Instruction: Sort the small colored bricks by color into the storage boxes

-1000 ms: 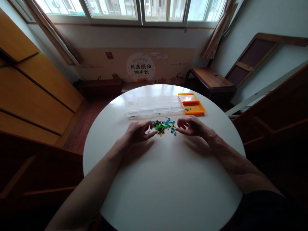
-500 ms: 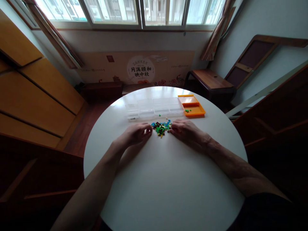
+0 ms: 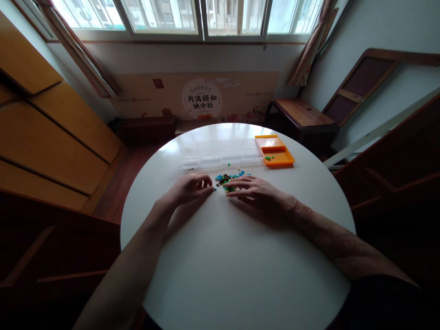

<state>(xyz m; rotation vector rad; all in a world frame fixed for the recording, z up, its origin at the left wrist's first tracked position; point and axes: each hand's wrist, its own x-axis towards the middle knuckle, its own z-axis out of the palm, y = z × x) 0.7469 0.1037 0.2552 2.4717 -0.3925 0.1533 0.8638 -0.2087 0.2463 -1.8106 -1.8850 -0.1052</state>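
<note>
Multicoloured toy bricks (image 3: 223,178) lie heaped on worktop (image 3: 247,261), near side of clear compartment box (image 3: 220,156), sifting step presumably: right hand (image 3: 256,190) fingers spread over them, left hand (image 3: 187,187) fingers curled beside blue brick (image 3: 215,189), grip undetermined; next move likely calls for fine pinch.

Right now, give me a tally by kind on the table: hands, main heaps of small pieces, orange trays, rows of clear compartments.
Hands: 2, left hand and right hand
Main heap of small pieces: 1
Orange tray: 1
Row of clear compartments: 1
Total: 5
Single pieces overlap and are too small to count.
</note>
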